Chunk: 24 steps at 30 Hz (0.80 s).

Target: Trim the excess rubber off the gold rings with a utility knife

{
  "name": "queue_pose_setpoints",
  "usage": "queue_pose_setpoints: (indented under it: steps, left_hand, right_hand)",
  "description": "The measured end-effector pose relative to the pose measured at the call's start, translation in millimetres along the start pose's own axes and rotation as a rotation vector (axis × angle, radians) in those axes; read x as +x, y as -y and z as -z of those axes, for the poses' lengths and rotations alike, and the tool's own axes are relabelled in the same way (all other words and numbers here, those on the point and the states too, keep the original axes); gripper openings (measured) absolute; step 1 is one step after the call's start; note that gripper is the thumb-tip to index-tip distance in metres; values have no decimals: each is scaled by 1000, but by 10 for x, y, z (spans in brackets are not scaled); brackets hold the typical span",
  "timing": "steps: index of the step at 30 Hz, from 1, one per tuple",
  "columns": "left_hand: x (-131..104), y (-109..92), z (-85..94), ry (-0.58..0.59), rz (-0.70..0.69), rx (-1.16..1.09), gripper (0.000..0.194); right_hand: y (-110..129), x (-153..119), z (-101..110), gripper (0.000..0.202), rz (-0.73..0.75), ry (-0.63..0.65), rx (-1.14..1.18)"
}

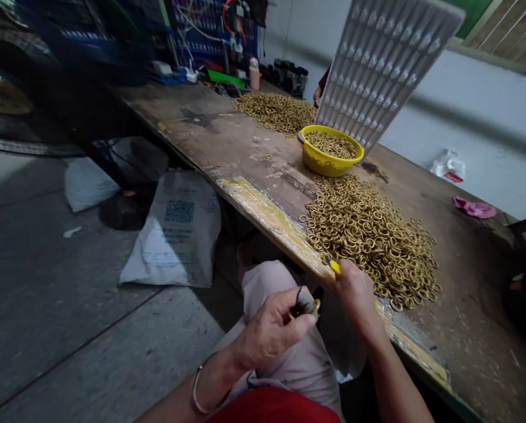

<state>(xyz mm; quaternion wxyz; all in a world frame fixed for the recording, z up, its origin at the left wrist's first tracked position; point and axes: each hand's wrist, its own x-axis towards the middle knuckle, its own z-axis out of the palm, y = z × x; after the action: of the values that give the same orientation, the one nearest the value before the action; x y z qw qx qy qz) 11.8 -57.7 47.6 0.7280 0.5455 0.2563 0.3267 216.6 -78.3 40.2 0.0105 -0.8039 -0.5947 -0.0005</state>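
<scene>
My left hand (274, 326) is over my lap, its thumb and fingers closed on a brass-coloured ring (317, 306). A grey covering (305, 299) wraps one of its fingertips. Part of the ring is hidden by the fingers. At the table's near edge, my right hand (355, 291) is closed around a small yellow-handled tool (334, 267) with a dark tip; its exact kind is hard to make out. Just beyond that hand lies a large heap of brass-coloured rings (368, 229) on the brown table (254, 153).
Behind the heap stands a yellow basin (328, 166) filled with rings. A tall ribbed grey panel (377, 64) leans beside it, partly hiding another person's hand (317, 97). A second ring pile (275, 111) lies farther back. White sacks (174, 235) rest on the floor, left.
</scene>
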Motion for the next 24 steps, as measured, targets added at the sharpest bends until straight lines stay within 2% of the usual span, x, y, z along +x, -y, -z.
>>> queue_pose_setpoints:
  steps: [2, 4, 7, 10, 14, 16, 19, 22, 24]
  left_hand:
    - [20, 68, 13, -5, 95, -146, 31]
    - [75, 177, 40, -66, 167, -312, 38]
    - [163, 298, 90, -126, 208, -461, 42]
    - [200, 319, 135, -134, 261, -556, 40]
    - [222, 314, 166, -136, 352, -591, 47]
    - [253, 322, 161, -151, 367, -536, 51]
    - [315, 310, 141, -193, 338, -429, 53]
    - [350, 265, 126, -197, 273, -392, 52]
    - [345, 238, 125, -132, 265, -415, 52]
  right_hand:
    - [-127, 92, -51, 15, 6, -83, 52]
    - [-192, 167, -100, 14, 31, -107, 84]
    - [-170, 248, -169, 16, 39, -26, 55]
    - [-106, 308, -233, 15, 32, 31, 5]
    - [-108, 364, -276, 17, 41, 14, 57]
    - [-133, 357, -255, 19, 67, -60, 208]
    - [-141, 274, -146, 21, 140, -140, 602]
    - [-88, 127, 21, 27, 212, 1, 986]
    - [-31, 33, 118, 30, 234, 102, 1141]
